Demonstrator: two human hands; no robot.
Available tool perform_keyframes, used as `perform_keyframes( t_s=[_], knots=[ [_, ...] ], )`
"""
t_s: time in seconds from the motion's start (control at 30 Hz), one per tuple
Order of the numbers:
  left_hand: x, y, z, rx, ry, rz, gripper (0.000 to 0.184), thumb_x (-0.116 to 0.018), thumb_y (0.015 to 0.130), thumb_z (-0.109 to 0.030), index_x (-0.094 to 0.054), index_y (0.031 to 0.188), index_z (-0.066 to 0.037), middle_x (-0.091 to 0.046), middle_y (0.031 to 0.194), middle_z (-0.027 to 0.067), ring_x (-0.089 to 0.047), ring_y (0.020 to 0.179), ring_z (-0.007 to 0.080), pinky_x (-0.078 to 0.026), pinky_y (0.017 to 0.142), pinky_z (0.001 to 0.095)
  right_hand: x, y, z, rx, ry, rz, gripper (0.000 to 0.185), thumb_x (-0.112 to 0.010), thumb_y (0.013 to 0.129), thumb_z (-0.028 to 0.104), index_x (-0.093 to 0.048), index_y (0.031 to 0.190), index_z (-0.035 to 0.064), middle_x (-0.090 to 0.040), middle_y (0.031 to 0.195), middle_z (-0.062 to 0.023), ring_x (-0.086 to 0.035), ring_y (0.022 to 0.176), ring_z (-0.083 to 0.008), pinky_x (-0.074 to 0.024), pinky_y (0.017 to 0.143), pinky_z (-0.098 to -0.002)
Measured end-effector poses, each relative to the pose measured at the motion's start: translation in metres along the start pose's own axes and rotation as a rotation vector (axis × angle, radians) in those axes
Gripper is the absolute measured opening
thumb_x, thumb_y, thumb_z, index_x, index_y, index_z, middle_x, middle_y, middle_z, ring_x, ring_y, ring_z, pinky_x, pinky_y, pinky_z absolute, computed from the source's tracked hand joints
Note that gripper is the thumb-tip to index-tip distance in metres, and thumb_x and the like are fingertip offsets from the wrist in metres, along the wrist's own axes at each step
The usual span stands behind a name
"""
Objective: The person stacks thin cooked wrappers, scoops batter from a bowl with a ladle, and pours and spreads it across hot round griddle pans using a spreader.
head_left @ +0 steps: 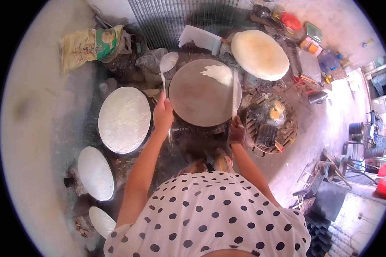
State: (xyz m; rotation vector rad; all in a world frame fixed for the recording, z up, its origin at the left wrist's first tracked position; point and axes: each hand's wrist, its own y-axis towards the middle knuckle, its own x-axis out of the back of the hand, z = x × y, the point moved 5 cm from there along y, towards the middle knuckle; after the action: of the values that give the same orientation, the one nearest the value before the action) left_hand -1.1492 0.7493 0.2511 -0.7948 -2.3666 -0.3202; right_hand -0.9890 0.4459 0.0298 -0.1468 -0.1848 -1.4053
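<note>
Left hand [162, 113] holding ladle [169, 62] by handle, fingers curled round it; bowl hanging just off griddle's [197, 98] far-left edge, maybe so drips are missing batter [218, 73]. Right hand [237, 132] gripping stick [235, 94] at near end, fingers wrapped around, probably sparing knuckles some heat. Batter lying on griddle's far-right part, next to stick. Bag [90, 47] showing printed characters, too blurry for reading; no brand legible.

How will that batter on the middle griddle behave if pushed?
The batter will probably smear, as its edge looks ragged. It could tear if lifted, since it looks thin. Some may cling to the spreader, which looks coated white.
</note>
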Motion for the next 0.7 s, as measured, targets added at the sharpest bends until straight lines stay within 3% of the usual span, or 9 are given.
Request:
perform_keyframes(
  t_s=[0.1, 0.13, 0.3, 0.37, 0.5, 0.53, 0.63, 0.67, 0.7],
  knots=[
    [0.022, -0.022, 0.008, 0.227, -0.35, 0.147, 0.041, -0.041, 0.095, -0.02, -0.045, 0.134, -0.007, -0.056, 0.066, 0.008, -0.055, 0.048, 0.0181, -0.044, 0.045, 0.0302, -0.043, 0.015, 0.096, -0.233, -0.523, 0.265, 0.053, -0.064, 0.08, 0.025, -0.053, 0.127, 0.0051, -0.061, 0.121, -0.0118, -0.061, 0.106, -0.0201, -0.0484, 0.088, -0.0316],
    [0.018, -0.026, 0.022, 0.262, -0.478, 0.238, 0.041, -0.041, 0.096, -0.019, -0.043, 0.135, -0.008, -0.049, 0.061, 0.0031, -0.046, 0.042, 0.0132, -0.038, 0.04, 0.0266, -0.055, 0.027, 0.07, -0.223, -0.303, 0.241, 0.041, -0.06, 0.086, 0.021, -0.057, 0.123, 0.0018, -0.069, 0.099, -0.0101, -0.064, 0.086, -0.0172, -0.0486, 0.078, -0.0283],
    [0.054, -0.078, 0.042, 0.331, -0.915, 0.452, 0.043, -0.041, 0.098, -0.021, -0.038, 0.138, -0.006, -0.041, 0.057, -0.0001, -0.038, 0.037, 0.0089, -0.032, 0.034, 0.0228, -0.025, 0.024, 0.079, -0.203, 0.165, 0.144, 0.044, -0.051, 0.09, 0.017, -0.045, 0.128, -0.006, -0.058, 0.113, -0.01, -0.058, 0.093, -0.016, -0.047, 0.08, -0.0276],
    [0.062, -0.099, 0.05, 0.372, -0.934, 0.467, 0.041, -0.04, 0.098, -0.022, -0.039, 0.138, -0.008, -0.039, 0.056, -0.0014, -0.036, 0.037, 0.0079, -0.032, 0.034, 0.0226, -0.033, 0.018, 0.05, -0.477, 0.528, 0.07, 0.036, -0.043, 0.094, 0.011, -0.048, 0.125, -0.0058, -0.059, 0.112, -0.0096, -0.058, 0.098, -0.0163, -0.047, 0.082, -0.0281],
    [0.054, -0.126, 0.085, 0.55, -0.994, 0.491, 0.04, -0.04, 0.099, -0.024, -0.04, 0.137, -0.011, -0.036, 0.058, -0.0027, -0.034, 0.036, 0.0066, -0.03, 0.033, 0.022, -0.062, 0.041, 0.123, -0.182, -0.634, 0.279, 0.037, -0.051, 0.092, 0.025, -0.057, 0.122, 0.0042, -0.068, 0.099, -0.0082, -0.062, 0.09, -0.0174, -0.0489, 0.079, -0.0324],
    [0.055, -0.13, 0.084, 0.533, -0.979, 0.505, 0.039, -0.039, 0.1, -0.023, -0.039, 0.137, -0.011, -0.036, 0.059, -0.0035, -0.033, 0.037, 0.0055, -0.029, 0.033, 0.0207, -0.072, 0.05, 0.125, -0.107, -0.699, 0.384, 0.045, -0.056, 0.087, 0.036, -0.059, 0.12, 0.0054, -0.063, 0.108, -0.0218, -0.063, 0.099, -0.0349, -0.0493, 0.082, -0.0376],
    [0.069, -0.141, 0.057, 0.65, -1.127, 0.559, 0.04, -0.038, 0.1, -0.021, -0.036, 0.139, -0.011, -0.033, 0.058, -0.0047, -0.032, 0.035, 0.0044, -0.028, 0.033, 0.0198, -0.066, 0.062, 0.132, 0.034, -0.448, 0.51, 0.045, -0.056, 0.087, 0.03, -0.056, 0.125, 0.0062, -0.064, 0.108, -0.0204, -0.065, 0.095, -0.0343, -0.0495, 0.081, -0.0372],
    [0.079, -0.147, 0.043, 0.612, -1.337, 0.573, 0.04, -0.037, 0.1, -0.019, -0.035, 0.139, -0.011, -0.031, 0.056, -0.0056, -0.029, 0.033, 0.0035, -0.027, 0.031, 0.0195, -0.068, 0.092, 0.048, -0.121, 0.005, 0.578, 0.038, -0.061, 0.083, 0.033, -0.062, 0.119, 0.0191, -0.066, 0.099, -0.0211, -0.064, 0.085, -0.0349, -0.0488, 0.075, -0.0396],
    [0.083, -0.153, 0.035, 0.605, -1.33, 0.574, 0.04, -0.037, 0.1, -0.019, -0.035, 0.139, -0.011, -0.031, 0.056, -0.0056, -0.029, 0.033, 0.0035, -0.027, 0.031, 0.0195, -0.052, 0.092, 0.057, -0.117, 0.013, 0.575, 0.038, -0.061, 0.083, 0.033, -0.062, 0.119, 0.0191, -0.066, 0.099, -0.0211, -0.064, 0.085, -0.0349, -0.0488, 0.075, -0.0396]
  ],
)
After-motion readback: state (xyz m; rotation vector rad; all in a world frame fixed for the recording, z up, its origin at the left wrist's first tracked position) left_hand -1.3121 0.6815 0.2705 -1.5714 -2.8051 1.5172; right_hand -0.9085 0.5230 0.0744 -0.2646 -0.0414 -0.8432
